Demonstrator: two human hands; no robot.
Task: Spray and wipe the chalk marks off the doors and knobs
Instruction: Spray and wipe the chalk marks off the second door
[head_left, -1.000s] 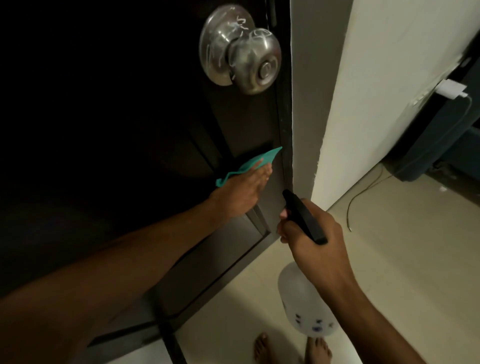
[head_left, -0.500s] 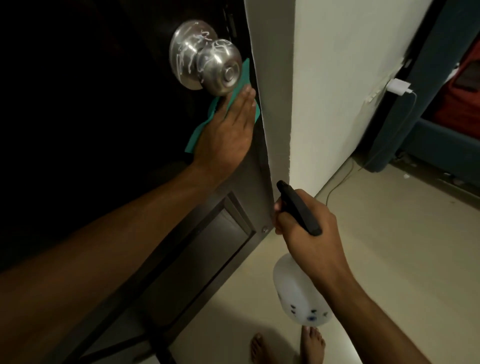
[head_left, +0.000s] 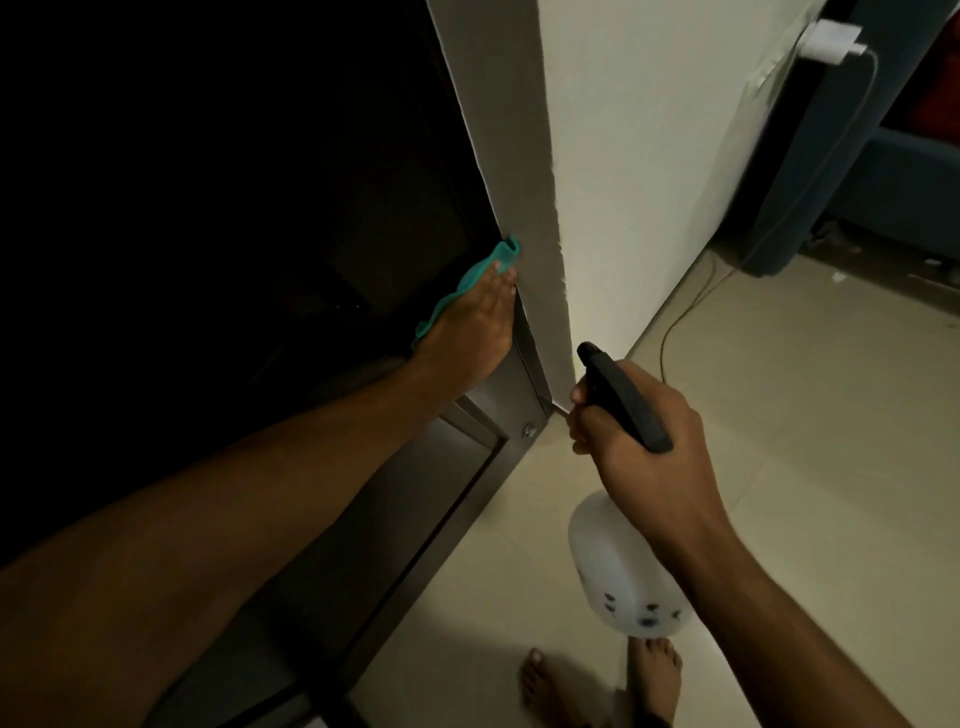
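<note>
**doorfixer22:** which step are you on here, spraying or wiping?

**me:** Wiping. My left hand is flat on the dark door, fingers straight, pressing the teal cloth against the panel right by the door's edge, next to the white wall. That grip isn't clenched, just an open palm pushing the cloth down. No knob in view, so I can't say how chalky it is. The door's too dark here to spot any marks either.

**doorfixer22:** and the other hand?

**me:** My right hand has a closed grip round the black trigger head of the spray bottle, which hangs below my fist, nozzle aimed toward the door's edge, below my left hand. I reckon the next move means sliding the cloth up to find the knob, and maybe another squirt first.
</note>
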